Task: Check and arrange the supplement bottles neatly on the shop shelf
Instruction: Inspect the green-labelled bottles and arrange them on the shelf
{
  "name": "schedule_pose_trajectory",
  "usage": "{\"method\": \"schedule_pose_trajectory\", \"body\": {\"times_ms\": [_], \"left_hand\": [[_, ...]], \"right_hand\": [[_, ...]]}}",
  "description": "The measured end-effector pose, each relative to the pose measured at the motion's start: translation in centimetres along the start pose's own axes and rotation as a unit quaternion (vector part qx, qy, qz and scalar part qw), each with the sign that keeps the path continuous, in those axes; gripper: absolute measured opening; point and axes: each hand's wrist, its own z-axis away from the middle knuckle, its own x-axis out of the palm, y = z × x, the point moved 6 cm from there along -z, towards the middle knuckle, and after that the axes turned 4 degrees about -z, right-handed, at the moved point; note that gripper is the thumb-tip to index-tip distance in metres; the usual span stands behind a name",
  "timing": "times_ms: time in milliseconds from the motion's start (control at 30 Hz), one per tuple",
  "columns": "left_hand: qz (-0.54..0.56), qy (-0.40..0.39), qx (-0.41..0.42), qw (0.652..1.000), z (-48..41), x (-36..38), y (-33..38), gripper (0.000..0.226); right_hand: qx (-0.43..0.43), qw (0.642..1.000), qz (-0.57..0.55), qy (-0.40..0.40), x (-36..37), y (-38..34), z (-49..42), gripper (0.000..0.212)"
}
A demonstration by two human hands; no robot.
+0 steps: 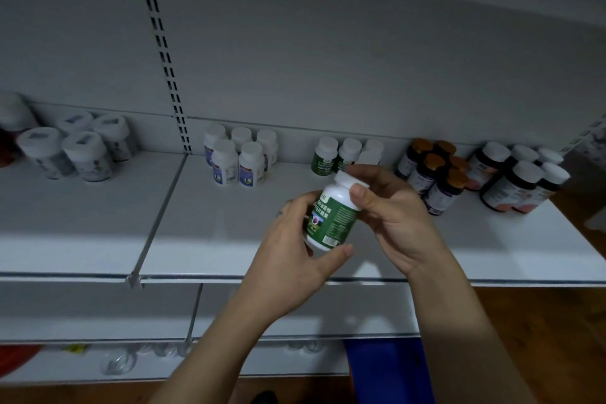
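Left hand [288,259] grips green bottle [331,216] body, right hand [390,207] pinches its cap, tilted above shelf [229,249], probably for label check.

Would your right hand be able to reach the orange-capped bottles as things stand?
Probably not yet: the right hand grips the green bottle; otherwise the orange-capped bottles stand just beyond, unobstructed.

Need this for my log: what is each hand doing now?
Left hand: holds the green bottle low down.
Right hand: pinches its white cap.
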Motion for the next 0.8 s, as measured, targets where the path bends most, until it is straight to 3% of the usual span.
{"method": "schedule_pose_trajectory", "body": {"times_ms": [267, 367, 433, 567, 800], "left_hand": [[0.056, 0.001, -0.015, 0.998, -0.3, -0.6, -0.7, 0.056], [0.073, -0.024, -0.018, 0.997, -0.2, -0.7, -0.6, 0.069], [0.079, -0.028, -0.011, 0.996, -0.2, -0.8, -0.4, 0.067], [0.115, -0.031, 0.005, 0.993, -0.2, -0.7, 0.0, 0.059], [0.069, -0.045, -0.025, 0.996, -0.2, -0.2, -0.3, 0.071]], "right_hand": [[0.022, 0.999, 0.013, -0.039, 0.2, -0.1, 0.0, 0.043], [0.031, 0.998, 0.005, -0.048, 0.1, -0.1, -0.1, 0.048], [0.03, 0.998, 0.003, -0.047, 0.2, -0.2, -0.1, 0.051], [0.019, 1.0, 0.0, -0.018, 0.6, -0.5, -0.3, 0.046], [-0.001, 0.995, 0.074, 0.064, 1.1, -0.6, -0.5, 0.048]]}}
